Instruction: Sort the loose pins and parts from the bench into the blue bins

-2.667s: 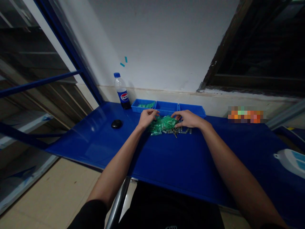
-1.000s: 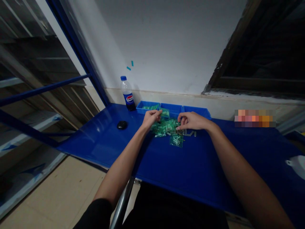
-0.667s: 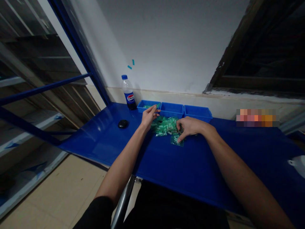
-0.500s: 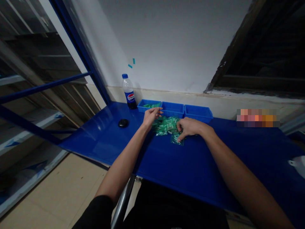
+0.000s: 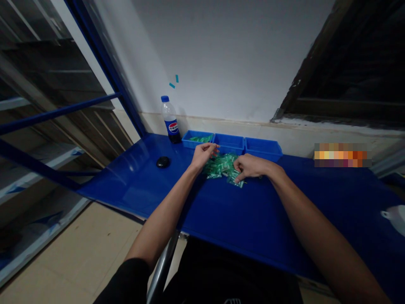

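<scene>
A heap of small green see-through plastic packets (image 5: 217,168) lies on the blue table, between and below my hands. My left hand (image 5: 203,156) hovers over the heap's left side, its fingers loosely bent and apart, with nothing visible in them. At the heap's right side, my right hand (image 5: 251,166) is closed, thumb and fingers drawn together on a green plastic packet (image 5: 236,181) at the near edge. What is inside the packets is too small to make out. Behind the heap stands a blue bin (image 5: 196,139) with green packets in it.
Two more blue bins, a middle bin (image 5: 229,143) and a right bin (image 5: 263,148), continue the row along the wall. A cola bottle (image 5: 171,122) stands left of them. A black rounded object (image 5: 163,162) lies on the table (image 5: 133,177). A white object (image 5: 395,217) sits far right.
My right thumb has drawn in toward the fingers, and the packet under it has shifted slightly. My left hand has moved slightly right, its fingers a little more bent.
</scene>
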`<state>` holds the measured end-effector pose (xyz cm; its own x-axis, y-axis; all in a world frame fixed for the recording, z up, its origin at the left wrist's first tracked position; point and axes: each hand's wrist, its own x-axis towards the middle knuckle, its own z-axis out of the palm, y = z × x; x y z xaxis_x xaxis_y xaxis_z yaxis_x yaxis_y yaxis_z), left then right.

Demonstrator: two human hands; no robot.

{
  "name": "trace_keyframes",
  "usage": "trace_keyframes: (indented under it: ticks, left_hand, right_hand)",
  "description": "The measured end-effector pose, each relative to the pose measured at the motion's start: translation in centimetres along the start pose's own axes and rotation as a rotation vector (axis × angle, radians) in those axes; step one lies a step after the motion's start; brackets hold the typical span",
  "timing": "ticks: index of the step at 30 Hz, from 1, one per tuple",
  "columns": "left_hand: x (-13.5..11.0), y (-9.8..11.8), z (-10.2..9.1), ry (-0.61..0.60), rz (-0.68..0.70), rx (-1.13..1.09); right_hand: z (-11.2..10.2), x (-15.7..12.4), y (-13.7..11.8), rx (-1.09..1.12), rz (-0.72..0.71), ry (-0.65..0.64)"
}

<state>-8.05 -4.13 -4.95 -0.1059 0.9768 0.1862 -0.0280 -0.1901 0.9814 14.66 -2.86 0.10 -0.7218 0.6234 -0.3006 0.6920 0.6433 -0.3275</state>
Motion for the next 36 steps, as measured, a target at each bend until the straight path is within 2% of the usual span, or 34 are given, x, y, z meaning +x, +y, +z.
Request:
trace_keyframes:
  ticks: [4, 7, 10, 12, 16, 19, 23, 26, 29, 32, 36]
  left_hand:
    - [-0.1, 0.2, 0.1, -0.016, 0.034, 0.015]
    - [-0.4, 0.4, 0.4, -0.060, 0.048, 0.035]
    - [-1.0, 0.8, 0.7, -0.160, 0.084, 0.057]
    - [-1.5, 1.1, 0.9, -0.234, 0.108, 0.067]
    - [-2.1, 1.5, 1.3, -0.305, 0.123, 0.091]
    - [-2.0, 1.5, 1.2, -0.303, 0.141, 0.111]
    - [-1.1, 0.6, 0.8, -0.203, 0.069, 0.064]
    - [-0.2, -0.2, 0.3, -0.046, -0.023, -0.046]
    - [0.5, -0.5, -0.4, 0.065, -0.069, -0.187]
    - [0.6, -0.2, -0.8, 0.092, -0.114, -0.272]
    - [0.3, 0.3, -0.7, 0.084, -0.129, -0.242]
  right_hand:
    - [-1.0, -0.9, -0.1, 0.064, -0.102, 0.107]
    - [-1.6, -1.7, 0.1, 0.200, -0.053, 0.225]
    - [-1.8, -1.8, 0.2, 0.425, 0.020, 0.319]
    - [-1.6, -1.5, 0.3, 0.587, 0.018, 0.374]
    - [-1.3, -0.8, 0.1, 0.819, -0.041, 0.420]
    - [-1.1, -0.6, 0.1, 0.856, 0.004, 0.430]
    - [-0.9, -0.3, 1.0, 0.685, 0.069, 0.494]
    - [-0.7, -0.1, 1.8, 0.331, 0.120, 0.539]
    - [-0.4, 0.0, 2.1, 0.062, 0.131, 0.489]
    - [-0.1, 0.0, 1.8, -0.074, 0.149, 0.411]
    - [0.3, 0.2, 1.2, -0.146, 0.174, 0.350]
